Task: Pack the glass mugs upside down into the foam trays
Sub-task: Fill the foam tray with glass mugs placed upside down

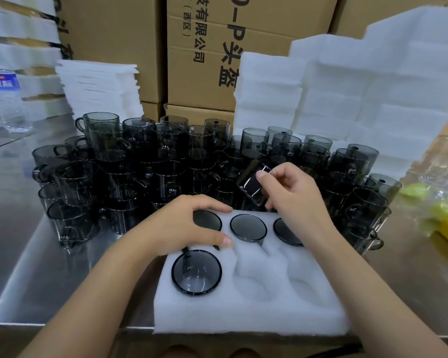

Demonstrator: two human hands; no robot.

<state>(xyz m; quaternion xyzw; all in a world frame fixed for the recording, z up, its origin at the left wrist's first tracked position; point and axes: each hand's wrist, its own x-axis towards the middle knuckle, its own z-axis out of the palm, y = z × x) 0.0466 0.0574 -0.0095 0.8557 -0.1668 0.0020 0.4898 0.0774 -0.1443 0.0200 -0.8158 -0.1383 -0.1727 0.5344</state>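
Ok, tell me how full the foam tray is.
Partly full: four mugs sit base-up in the foam tray; two near pockets are empty.

The right hand (292, 200) pinches a tilted smoky glass mug (254, 184) above the foam tray (243, 316)'s far edge. The left hand (189, 226) grips the back-left mug (207, 220), one of four seated upside down in the tray's pockets.

The glass mugs (166, 151) were smoky dark grey, nearly black where they crowded together. The foam tray (248, 313) was plain white, as were the foam stacks (373, 94). The cardboard boxes (199, 47) were brown with black printed characters. A clear bottle (7, 99) wore a blue label. The table (36, 254) was silver-grey.
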